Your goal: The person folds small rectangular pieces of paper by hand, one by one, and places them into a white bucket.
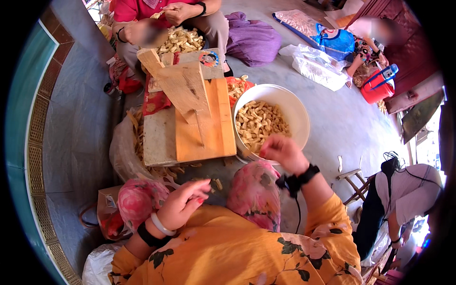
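In front of me a white bucket [300, 111] holds many short, pale yellow pieces [261, 124] that look like cut root or dried stalk. Over its near rim hangs my right hand [286, 153], fingers bent and drawn together; whatever they may pinch is hidden. My left hand [183, 203] hovers above my lap, its fingers stretched out, with dark tips. I see nothing held in it. Between bucket and wall, a flat wooden board [218, 128] lies on a grey block [159, 137], and a slanted plank [183, 88] rises from it.
Across from me a person [166, 14] handles a piece over a full bowl [183, 40]. A clear plastic bag [126, 147] sits left of the block. Right are a white sack [316, 66], a red bucket [377, 88], a wooden stool [355, 183] and a bending person [408, 190].
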Demonstrator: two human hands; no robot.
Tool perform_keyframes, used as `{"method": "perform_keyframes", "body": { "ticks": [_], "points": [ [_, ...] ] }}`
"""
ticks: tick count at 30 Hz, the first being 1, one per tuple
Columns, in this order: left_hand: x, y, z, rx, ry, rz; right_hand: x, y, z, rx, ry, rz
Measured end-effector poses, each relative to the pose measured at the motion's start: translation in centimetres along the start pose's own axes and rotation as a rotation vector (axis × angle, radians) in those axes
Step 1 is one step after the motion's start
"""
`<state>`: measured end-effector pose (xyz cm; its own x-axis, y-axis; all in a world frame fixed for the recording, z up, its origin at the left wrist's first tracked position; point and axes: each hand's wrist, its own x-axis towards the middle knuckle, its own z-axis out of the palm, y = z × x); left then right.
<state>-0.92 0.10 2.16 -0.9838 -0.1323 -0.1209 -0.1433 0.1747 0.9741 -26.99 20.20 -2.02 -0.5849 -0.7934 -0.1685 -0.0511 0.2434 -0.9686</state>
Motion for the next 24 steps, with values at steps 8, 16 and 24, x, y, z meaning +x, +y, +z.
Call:
{"method": "perform_keyframes", "body": {
  "ticks": [8, 16, 24],
  "points": [
    [1.0, 1.6, 3.5, 0.102, -0.019, 0.142, -8.5, -4.1, 8.3, 0.201, -0.244, -0.184],
    [-2.3, 1.4, 3.7, -0.22, -0.39, -0.137, -10.1, -5.8, 9.7, 0.086, -0.583, -0.256],
    [-3.2, 1.1, 3.5, -0.241, -0.667, -0.127, -11.6, -4.3, 10.4, 0.47, -0.828, 0.063]
  ]
}}
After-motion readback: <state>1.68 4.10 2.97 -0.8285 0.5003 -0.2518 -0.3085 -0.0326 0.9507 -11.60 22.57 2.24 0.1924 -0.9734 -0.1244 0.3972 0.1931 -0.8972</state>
